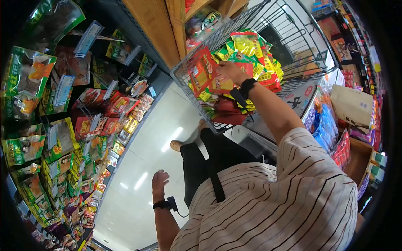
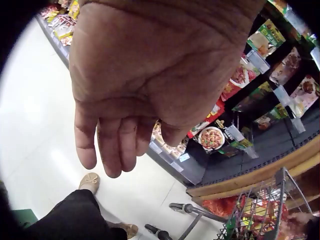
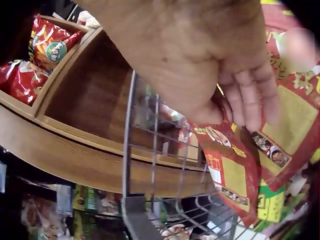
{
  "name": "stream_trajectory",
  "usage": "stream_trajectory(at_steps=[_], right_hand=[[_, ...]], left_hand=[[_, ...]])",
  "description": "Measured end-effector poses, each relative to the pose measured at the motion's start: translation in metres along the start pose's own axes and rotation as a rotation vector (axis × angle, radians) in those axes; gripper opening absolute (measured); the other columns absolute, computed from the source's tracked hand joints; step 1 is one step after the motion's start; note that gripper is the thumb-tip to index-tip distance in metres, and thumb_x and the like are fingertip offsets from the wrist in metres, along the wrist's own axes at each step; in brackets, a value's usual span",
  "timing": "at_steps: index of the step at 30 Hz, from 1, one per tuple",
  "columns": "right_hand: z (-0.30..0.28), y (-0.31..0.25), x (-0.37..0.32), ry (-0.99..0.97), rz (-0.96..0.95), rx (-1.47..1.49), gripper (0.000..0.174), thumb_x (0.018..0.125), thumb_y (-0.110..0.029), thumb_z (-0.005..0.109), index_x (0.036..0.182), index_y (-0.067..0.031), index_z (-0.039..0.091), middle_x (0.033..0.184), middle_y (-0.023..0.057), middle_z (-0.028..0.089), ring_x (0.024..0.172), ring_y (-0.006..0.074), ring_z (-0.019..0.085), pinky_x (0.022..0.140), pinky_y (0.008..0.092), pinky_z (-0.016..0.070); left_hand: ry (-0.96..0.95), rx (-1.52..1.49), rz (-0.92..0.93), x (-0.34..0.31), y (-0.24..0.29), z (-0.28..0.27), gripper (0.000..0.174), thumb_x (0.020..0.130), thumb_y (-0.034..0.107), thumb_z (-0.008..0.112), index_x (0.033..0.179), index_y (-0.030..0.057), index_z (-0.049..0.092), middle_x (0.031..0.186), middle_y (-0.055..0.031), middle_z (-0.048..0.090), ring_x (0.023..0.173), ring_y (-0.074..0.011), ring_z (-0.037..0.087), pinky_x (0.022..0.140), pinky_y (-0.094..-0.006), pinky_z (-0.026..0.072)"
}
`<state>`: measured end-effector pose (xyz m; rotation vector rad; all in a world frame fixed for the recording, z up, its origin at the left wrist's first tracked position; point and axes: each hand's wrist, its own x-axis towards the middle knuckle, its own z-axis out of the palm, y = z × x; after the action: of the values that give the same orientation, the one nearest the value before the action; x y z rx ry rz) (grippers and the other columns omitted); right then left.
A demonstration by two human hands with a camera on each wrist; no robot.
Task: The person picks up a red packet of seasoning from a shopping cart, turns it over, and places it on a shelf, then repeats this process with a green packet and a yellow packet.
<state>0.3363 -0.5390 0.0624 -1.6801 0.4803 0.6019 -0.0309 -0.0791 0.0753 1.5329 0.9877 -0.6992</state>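
Note:
My right hand is over the shopping cart and pinches the top of a red food packet with a yellow panel. Beside its fingertips lies a second red packet of the same look. Beneath and around them, several green, yellow and red packets are heaped in the cart. My left hand hangs over the floor beside my leg, palm in view and fingers loosely bent. It holds nothing.
The wire cart stands ahead, against a wooden shelf with red bags. Hanging packets fill the rack on the left. Pale floor runs between rack and cart. On the right stand a cardboard box and blue-wrapped goods.

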Motion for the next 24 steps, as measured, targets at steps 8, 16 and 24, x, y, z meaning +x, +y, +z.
stream_trajectory(at_steps=[8,16,24], right_hand=[[0.013,-0.072,-0.126,-0.173,-0.319,0.216,0.011,0.095,-0.016,0.057,0.091,-0.0070,0.052,0.087,0.0018,0.056,0.089,0.0217,0.070,0.076,0.0319,0.0585],[0.050,-0.134,-0.233,-0.219,-0.297,0.438,0.005,0.096,-0.010,0.053,0.093,-0.0049,0.053,0.096,0.0051,0.061,0.092,0.0226,0.070,0.085,0.0323,0.0575],[0.131,-0.141,-0.265,-0.457,-0.433,0.456,0.010,0.099,-0.011,0.052,0.093,-0.0038,0.054,0.105,0.0059,0.062,0.095,0.0188,0.068,0.087,0.0323,0.0557]], left_hand=[[-0.126,0.137,0.473,-0.008,0.156,0.050,0.045,0.101,0.037,0.053,0.130,0.0021,0.055,0.116,-0.0107,0.066,0.103,-0.0182,0.064,0.089,-0.0305,0.0494],[-0.253,0.520,1.126,-0.078,0.269,0.138,0.066,0.093,0.022,0.065,0.148,0.0050,0.034,0.148,-0.0203,0.041,0.134,-0.0309,0.046,0.108,-0.0379,0.0391],[0.053,0.199,1.244,-0.084,0.249,0.109,0.039,0.100,0.015,0.052,0.137,0.0032,0.049,0.130,-0.0196,0.057,0.116,-0.0290,0.060,0.097,-0.0352,0.0472]])
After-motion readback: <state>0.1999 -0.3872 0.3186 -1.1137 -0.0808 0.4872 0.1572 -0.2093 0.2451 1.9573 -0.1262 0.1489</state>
